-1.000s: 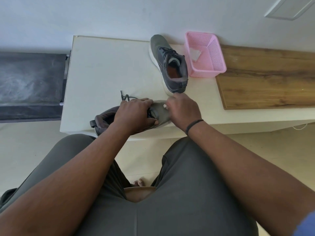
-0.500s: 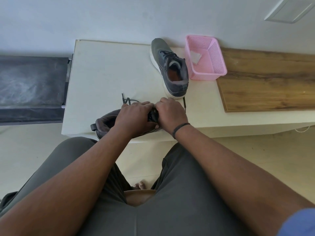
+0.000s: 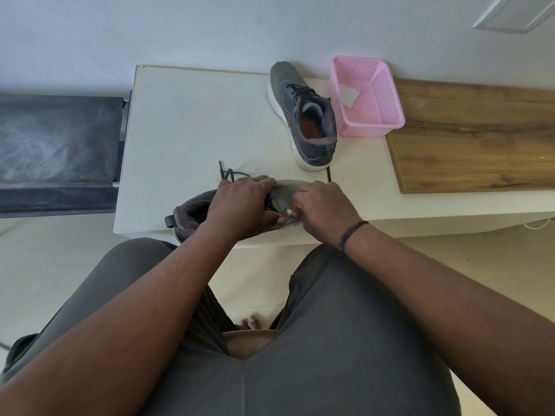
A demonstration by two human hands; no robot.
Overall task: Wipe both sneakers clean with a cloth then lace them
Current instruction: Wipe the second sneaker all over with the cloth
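Grey sneaker (image 3: 288, 190) lies on its side at the near edge of the table (image 3: 186, 121). The left hand (image 3: 240, 205) grips its middle, fingers curled over the upper. The right hand (image 3: 321, 205) pinches something small by the eyelets, probably a lace tip. To lace well, I'd keep the shoe pinned and feed the tip straight through. The other sneaker (image 3: 303, 115) stands far, beside a pink basket (image 3: 372, 121). No writing is legible.
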